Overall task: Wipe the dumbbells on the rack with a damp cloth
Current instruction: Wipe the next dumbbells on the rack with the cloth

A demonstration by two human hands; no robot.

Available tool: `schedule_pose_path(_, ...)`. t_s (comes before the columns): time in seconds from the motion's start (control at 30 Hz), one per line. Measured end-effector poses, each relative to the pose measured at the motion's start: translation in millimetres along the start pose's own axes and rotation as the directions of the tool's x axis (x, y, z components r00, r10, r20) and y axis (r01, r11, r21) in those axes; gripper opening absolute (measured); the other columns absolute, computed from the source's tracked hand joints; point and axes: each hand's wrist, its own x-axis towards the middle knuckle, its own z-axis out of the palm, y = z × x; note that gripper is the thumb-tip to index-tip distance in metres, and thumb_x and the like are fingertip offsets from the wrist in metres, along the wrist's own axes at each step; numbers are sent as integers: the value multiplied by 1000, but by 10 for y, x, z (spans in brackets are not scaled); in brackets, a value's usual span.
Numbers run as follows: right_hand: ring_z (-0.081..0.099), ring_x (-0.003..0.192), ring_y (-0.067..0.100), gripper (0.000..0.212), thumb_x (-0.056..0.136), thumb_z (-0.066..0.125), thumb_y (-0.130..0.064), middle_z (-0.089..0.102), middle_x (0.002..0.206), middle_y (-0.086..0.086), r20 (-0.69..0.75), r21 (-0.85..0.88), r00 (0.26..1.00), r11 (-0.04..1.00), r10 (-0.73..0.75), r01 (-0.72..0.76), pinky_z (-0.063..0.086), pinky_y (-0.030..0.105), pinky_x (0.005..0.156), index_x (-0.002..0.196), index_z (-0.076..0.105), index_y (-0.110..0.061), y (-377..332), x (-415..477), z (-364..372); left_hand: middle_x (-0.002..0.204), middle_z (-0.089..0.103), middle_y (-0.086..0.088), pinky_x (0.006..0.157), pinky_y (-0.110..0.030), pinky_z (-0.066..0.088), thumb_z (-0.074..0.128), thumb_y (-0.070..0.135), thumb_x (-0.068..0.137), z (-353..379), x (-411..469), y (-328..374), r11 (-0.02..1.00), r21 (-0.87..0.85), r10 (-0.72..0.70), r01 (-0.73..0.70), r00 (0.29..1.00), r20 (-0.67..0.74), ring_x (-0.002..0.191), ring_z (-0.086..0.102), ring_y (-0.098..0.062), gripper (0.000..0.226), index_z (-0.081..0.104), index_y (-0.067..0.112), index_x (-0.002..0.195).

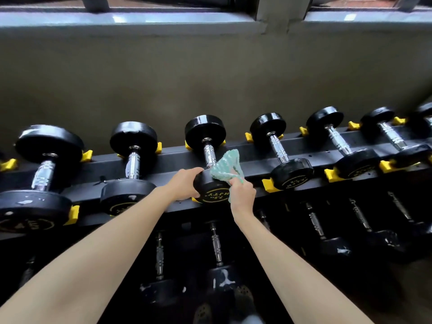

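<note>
Green cloth (225, 167) in right fingers (234, 182), left fingers (192, 171) round one dumbbell (215, 195) of perhaps seven.

Head-worn wide-angle view, facing forward and down, close above rack (247, 152)

Two arms are being shown bare: the left forearm (98, 249) and the right forearm (287, 260) are being seen uncovered along their whole visible length, slim and smooth, right through to the left hand (184, 183) and the right hand (243, 195). Down in the shadow, dark shoes (244, 294) are being picked out, their uppers dotted with small round holes; the rest is being lost in the gloom.
</note>
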Motion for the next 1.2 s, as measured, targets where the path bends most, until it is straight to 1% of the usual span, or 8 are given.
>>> schedule_pose_path(0.13, 52, 91, 23, 34, 91, 44, -8, 59, 99, 13, 122, -254, 979, 948, -166, 192, 37, 16, 68, 120, 59, 3, 85, -143, 76, 124, 59, -9, 93, -36, 42, 56, 3, 80, -51, 15, -55, 999, 34, 9, -10, 999, 45, 116, 51, -29, 51, 48, 10, 130)
schedule_pose_path(0.27, 26, 141, 11, 34, 93, 43, -11, 41, 147, -1, 488, -407, 789, 703, -373, 584, 28, 26, 110, 122, 62, -11, 298, -256, 178, 123, 56, -12, 79, -25, 36, 58, 15, 88, -92, -17, -27, 997, 77, -8, -1, 993, 116, 111, 51, -29, 35, 52, 4, 120)
schedule_pose_path(0.43, 53, 124, 24, 35, 82, 40, -19, 60, 129, 8, 697, -434, 503, 256, -511, 863, 52, 32, 90, 93, 71, -7, 310, -8, -99, 132, 48, -16, 84, -24, 33, 37, -2, 92, -92, -36, 33, 992, 124, -46, 33, 993, 105, 121, 43, -31, 35, 45, 0, 125)
schedule_pose_path(0.53, 61, 114, 23, 34, 78, 39, -21, 66, 119, 8, 715, -462, 476, 166, -513, 871, 57, 31, 78, 83, 71, -11, 288, 113, -219, 133, 48, -16, 82, -26, 34, 34, -5, 90, -76, -47, 98, 991, 132, -37, 26, 996, 87, 121, 44, -31, 41, 42, 2, 130)
schedule_pose_path(0.8, 33, 139, 19, 29, 94, 39, -8, 36, 149, 7, 633, -515, 629, 361, -452, 777, 37, 29, 108, 109, 62, 2, 292, 240, -410, 141, 45, -13, 94, -31, 38, 36, -8, 88, -63, -77, 53, 988, 155, -18, 4, 996, 89, 126, 44, -30, 58, 30, 9, 144)
schedule_pose_path(0.93, 53, 117, 32, 38, 97, 37, -8, 51, 137, 12, 448, -613, 839, 578, -308, 539, 41, 33, 90, 133, 48, -4, 264, 186, -436, 134, 51, -15, 90, -31, 39, 38, -6, 88, -43, -102, 100, 989, 151, -13, 2, 997, 72, 121, 48, -31, 50, 35, 5, 137)
schedule_pose_path(1.07, 52, 112, 34, 32, 95, 31, -3, 56, 121, 20, 309, -841, 950, 454, -46, 296, 41, 34, 85, 116, 55, 4, 288, 297, -527, 128, 55, -15, 88, -31, 38, 38, -5, 88, -13, -69, 72, 990, 144, -7, -2, 998, 58, 116, 50, -31, 41, 43, 4, 127)
schedule_pose_path(1.2, 55, 96, 30, 22, 90, 39, -2, 58, 104, 18, 133, -495, 968, 860, 213, -121, 39, 30, 73, 101, 58, 0, 199, 457, -630, 135, 51, -13, 95, -30, 36, 35, -3, 90, -12, -56, 91, 994, 108, -24, 18, 998, 52, 123, 47, -30, 46, 41, 6, 135)
